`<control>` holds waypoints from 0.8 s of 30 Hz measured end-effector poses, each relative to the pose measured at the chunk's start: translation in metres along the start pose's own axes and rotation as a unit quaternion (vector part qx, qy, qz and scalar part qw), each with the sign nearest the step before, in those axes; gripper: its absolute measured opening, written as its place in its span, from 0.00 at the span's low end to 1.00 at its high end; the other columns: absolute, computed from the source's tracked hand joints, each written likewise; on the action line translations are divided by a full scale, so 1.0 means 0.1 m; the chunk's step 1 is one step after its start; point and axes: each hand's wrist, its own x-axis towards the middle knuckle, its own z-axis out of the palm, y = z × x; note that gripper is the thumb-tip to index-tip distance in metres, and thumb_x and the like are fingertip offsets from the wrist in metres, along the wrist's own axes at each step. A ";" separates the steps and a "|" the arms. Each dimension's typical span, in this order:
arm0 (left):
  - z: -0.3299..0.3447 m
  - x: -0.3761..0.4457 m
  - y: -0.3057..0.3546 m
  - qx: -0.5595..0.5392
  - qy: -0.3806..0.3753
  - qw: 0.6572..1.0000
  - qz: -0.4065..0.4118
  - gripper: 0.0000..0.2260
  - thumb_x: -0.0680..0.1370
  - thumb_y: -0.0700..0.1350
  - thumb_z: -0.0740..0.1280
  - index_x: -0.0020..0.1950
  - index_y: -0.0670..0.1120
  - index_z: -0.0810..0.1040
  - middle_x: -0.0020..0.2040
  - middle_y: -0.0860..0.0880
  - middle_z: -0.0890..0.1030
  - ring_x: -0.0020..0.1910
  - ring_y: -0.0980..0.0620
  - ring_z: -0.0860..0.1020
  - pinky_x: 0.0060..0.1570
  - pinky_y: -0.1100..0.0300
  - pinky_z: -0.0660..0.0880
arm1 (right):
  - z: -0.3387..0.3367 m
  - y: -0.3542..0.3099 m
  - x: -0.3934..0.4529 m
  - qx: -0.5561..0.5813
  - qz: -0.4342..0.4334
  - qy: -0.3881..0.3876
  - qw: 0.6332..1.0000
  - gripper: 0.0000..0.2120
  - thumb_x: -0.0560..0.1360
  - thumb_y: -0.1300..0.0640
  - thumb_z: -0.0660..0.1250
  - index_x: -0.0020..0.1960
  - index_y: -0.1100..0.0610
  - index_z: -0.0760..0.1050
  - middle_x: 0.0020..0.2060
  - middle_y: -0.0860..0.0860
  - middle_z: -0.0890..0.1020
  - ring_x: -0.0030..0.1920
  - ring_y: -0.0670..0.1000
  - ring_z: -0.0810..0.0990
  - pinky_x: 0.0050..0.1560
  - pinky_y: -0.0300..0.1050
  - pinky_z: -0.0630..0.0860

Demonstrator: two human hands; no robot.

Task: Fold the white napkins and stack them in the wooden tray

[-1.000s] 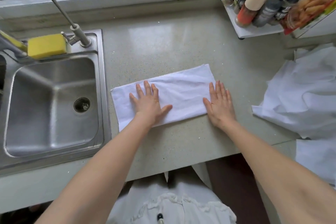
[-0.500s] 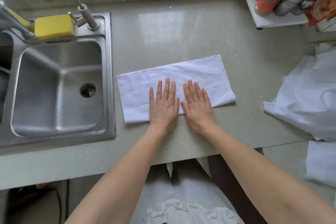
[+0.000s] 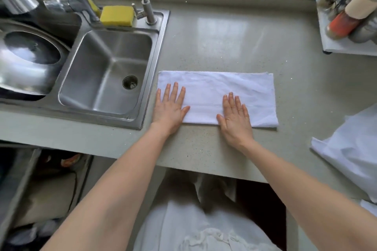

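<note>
Hands flat on folded napkin [image 3: 216,91] near bench [image 3: 224,34] front edge: left hand [image 3: 170,109] on its left end, right hand [image 3: 235,119] right of middle, fingers straight, gripping nothing.

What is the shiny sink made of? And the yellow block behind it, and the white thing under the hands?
Sink: looks like brushed stainless steel, grey with soft reflections. Yellow block: probably a foam sponge, matte with rounded edges. Napkin: seems to be thin woven cloth, matte white with faint creases and layered edges, though paper can't be ruled out. Both hands, left and right, press it flat.
</note>
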 end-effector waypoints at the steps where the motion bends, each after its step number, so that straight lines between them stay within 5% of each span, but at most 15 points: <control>1: -0.08 0.00 0.02 -0.005 -0.004 1.000 0.003 0.29 0.82 0.59 0.45 0.78 0.47 0.40 0.78 0.45 0.39 0.77 0.45 0.38 0.74 0.45 0.37 | -0.06 0.03 0.00 0.034 -0.010 0.004 0.999 0.28 0.83 0.49 0.48 0.78 0.55 0.41 0.77 0.50 0.40 0.76 0.48 0.36 0.74 0.44 0.35; 4: -0.30 0.03 0.15 -0.060 -0.012 0.997 0.050 0.32 0.81 0.61 0.52 0.79 0.48 0.44 0.79 0.47 0.40 0.77 0.46 0.37 0.74 0.47 0.38 | -0.24 0.16 0.01 0.131 0.011 0.098 0.986 0.26 0.81 0.53 0.56 0.76 0.57 0.55 0.77 0.53 0.53 0.77 0.52 0.48 0.74 0.45 0.46; 8: -0.52 0.13 0.34 -0.124 -0.077 0.984 0.100 0.41 0.75 0.63 0.65 0.79 0.52 0.45 0.79 0.51 0.39 0.77 0.47 0.36 0.73 0.40 0.40 | -0.52 0.36 0.13 0.132 0.150 0.187 0.962 0.28 0.78 0.53 0.63 0.73 0.62 0.59 0.71 0.59 0.62 0.71 0.59 0.60 0.69 0.50 0.58; 12: -0.58 0.22 0.39 -0.167 -0.143 0.974 0.049 0.49 0.70 0.61 0.72 0.78 0.53 0.41 0.78 0.52 0.35 0.76 0.44 0.35 0.71 0.34 0.44 | -0.70 0.52 0.22 0.161 0.291 0.166 0.928 0.28 0.74 0.54 0.68 0.66 0.66 0.62 0.66 0.62 0.66 0.67 0.62 0.64 0.63 0.54 0.65; 17: -0.55 0.26 0.45 -0.150 -0.146 0.976 0.053 0.54 0.67 0.59 0.75 0.78 0.54 0.39 0.77 0.51 0.33 0.76 0.41 0.35 0.70 0.32 0.46 | -0.89 0.62 0.32 0.246 0.352 0.121 0.895 0.22 0.73 0.56 0.69 0.61 0.66 0.67 0.60 0.63 0.74 0.60 0.63 0.74 0.54 0.50 0.72; 20: -0.61 0.34 0.49 -0.104 -0.153 0.977 0.101 0.55 0.65 0.58 0.77 0.78 0.54 0.40 0.77 0.52 0.35 0.76 0.41 0.37 0.71 0.33 0.46 | -0.91 0.72 0.24 0.298 0.342 0.077 0.888 0.08 0.70 0.62 0.67 0.50 0.60 0.74 0.49 0.58 0.80 0.52 0.61 0.80 0.48 0.49 0.75; 24: -0.72 0.53 0.63 -0.023 -0.168 0.966 0.196 0.58 0.64 0.54 0.79 0.78 0.55 0.39 0.77 0.55 0.35 0.76 0.42 0.37 0.74 0.39 0.45 | -0.87 0.81 -0.03 0.332 0.355 0.053 0.872 0.08 0.68 0.64 0.67 0.47 0.61 0.77 0.44 0.56 0.82 0.46 0.58 0.81 0.45 0.48 0.77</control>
